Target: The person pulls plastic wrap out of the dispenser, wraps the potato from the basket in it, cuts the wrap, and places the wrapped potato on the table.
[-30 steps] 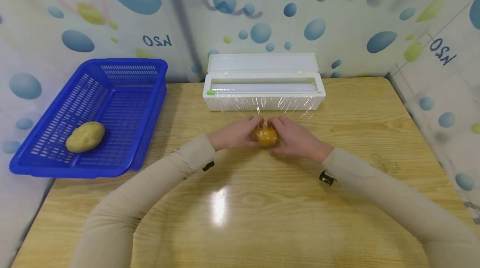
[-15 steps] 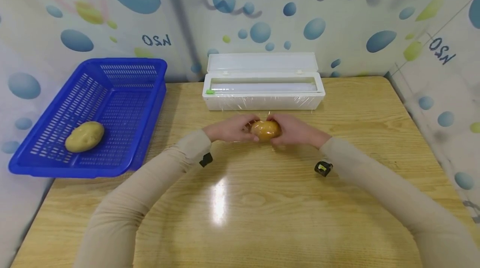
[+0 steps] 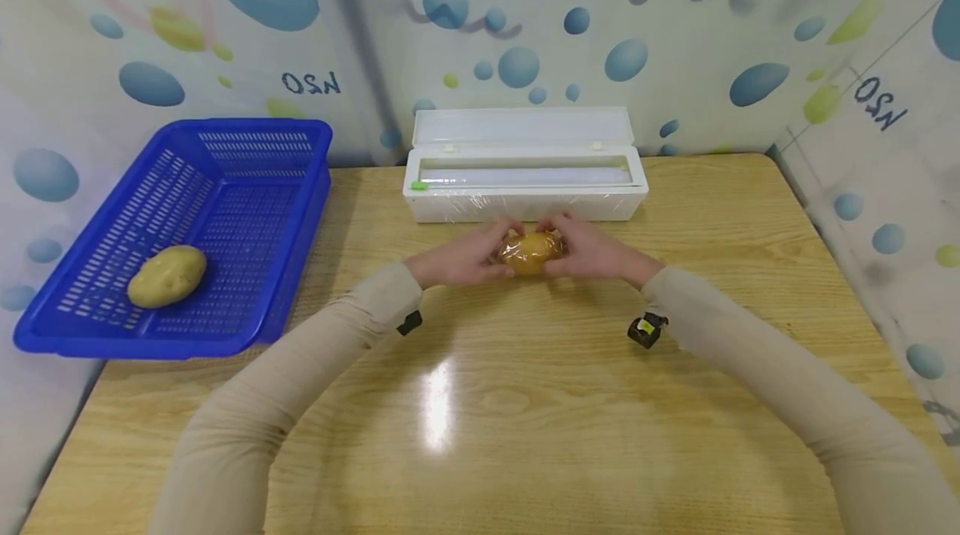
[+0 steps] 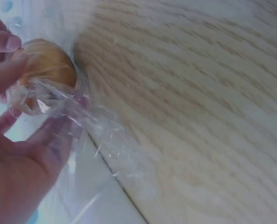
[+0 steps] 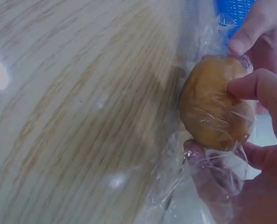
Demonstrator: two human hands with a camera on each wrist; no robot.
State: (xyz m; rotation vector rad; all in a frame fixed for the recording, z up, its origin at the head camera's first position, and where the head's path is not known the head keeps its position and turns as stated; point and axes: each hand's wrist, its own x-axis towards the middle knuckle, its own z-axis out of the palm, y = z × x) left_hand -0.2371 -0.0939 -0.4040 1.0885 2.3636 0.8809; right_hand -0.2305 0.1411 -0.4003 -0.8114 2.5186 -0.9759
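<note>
Wrapped potato (image 3: 529,255) in curled fingers (image 5: 245,87) of left hand (image 3: 467,258) and right hand (image 3: 592,252), near white box's (image 3: 525,206) edge, roomy tabletop (image 3: 540,410) nearside.

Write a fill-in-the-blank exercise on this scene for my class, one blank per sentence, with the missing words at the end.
With the left grip on one side and the right grip on the other, the food in clear film is ____ them.
The colour of the basket is ____.
Inside the basket lies one vegetable, a ____.
The lid of the white box is ____, not closed.

Missing words: between; blue; potato; open.
</note>
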